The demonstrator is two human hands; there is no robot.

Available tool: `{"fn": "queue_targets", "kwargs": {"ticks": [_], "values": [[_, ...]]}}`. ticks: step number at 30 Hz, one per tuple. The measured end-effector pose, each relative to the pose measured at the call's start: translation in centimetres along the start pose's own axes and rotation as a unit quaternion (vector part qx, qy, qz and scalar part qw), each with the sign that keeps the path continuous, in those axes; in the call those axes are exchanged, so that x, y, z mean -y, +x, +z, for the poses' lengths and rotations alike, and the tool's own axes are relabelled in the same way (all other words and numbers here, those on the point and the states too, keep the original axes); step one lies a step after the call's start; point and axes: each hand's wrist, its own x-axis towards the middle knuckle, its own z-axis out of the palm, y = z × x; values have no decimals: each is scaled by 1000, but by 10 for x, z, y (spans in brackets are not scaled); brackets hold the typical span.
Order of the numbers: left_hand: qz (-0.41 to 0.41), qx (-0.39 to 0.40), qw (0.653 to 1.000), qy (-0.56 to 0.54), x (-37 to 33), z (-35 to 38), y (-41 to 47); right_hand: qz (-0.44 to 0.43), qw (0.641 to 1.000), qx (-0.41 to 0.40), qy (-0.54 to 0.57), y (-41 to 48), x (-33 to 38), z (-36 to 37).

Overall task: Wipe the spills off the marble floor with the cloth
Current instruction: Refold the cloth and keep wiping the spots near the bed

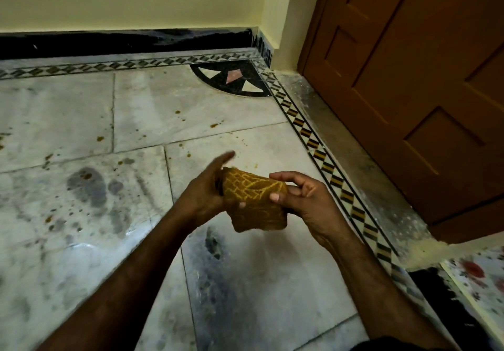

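Head view: where is the mustard cloth (pixel 253 200)?
– Folded into a thick pad, held up off the marble floor (pixel 81 255) between both hands.
– How do the hands hold it?
– The left hand (pixel 207 189) has its thumb on the front and blurred fingers stretched up behind the pad's left edge. The right hand (pixel 305 206) pinches the right edge, thumb in front, index finger curled over the top; its other 3 fingers hang loosely bent.
– And the spills (pixel 214 125)?
– Brown drops dot the slabs beyond the hands and to the left, with grey smudges nearer. A patterned border strip (pixel 327 165) runs before the wooden door (pixel 409 77) at right.
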Motion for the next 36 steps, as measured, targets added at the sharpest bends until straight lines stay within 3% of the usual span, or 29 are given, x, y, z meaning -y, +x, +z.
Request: {"fn": "queue_targets", "kwargs": {"ticks": [2,7,12,17,21,23,27,30,33,36], "values": [[9,5,997,77,1,-2,-1,-1,1000,-17,-13,2,0,2],[-15,2,1000,18,7,-8,-4,-23,999,-34,0,2,-5,6],[18,-38,985,169,10,-12,-6,-54,998,-37,-6,0,-12,11],[16,-13,994,106,14,-13,-7,-92,985,-77,-126,5,-15,9],[65,-3,962,266,11,-9,-10,-104,965,-99,-218,3,-20,6],[45,6,958,284,14,-9,-11,-89,963,-93,-237,1,-21,2],[-28,76,972,219,13,-11,-10,-36,983,-32,-176,5,-15,-2],[-11,34,965,258,28,-7,10,-16,982,-71,-174,39,-28,0],[-20,-38,946,323,60,-5,27,0,943,-91,-321,73,-69,8],[-51,-16,931,362,88,0,25,-62,861,0,-505,75,-118,35]]}}
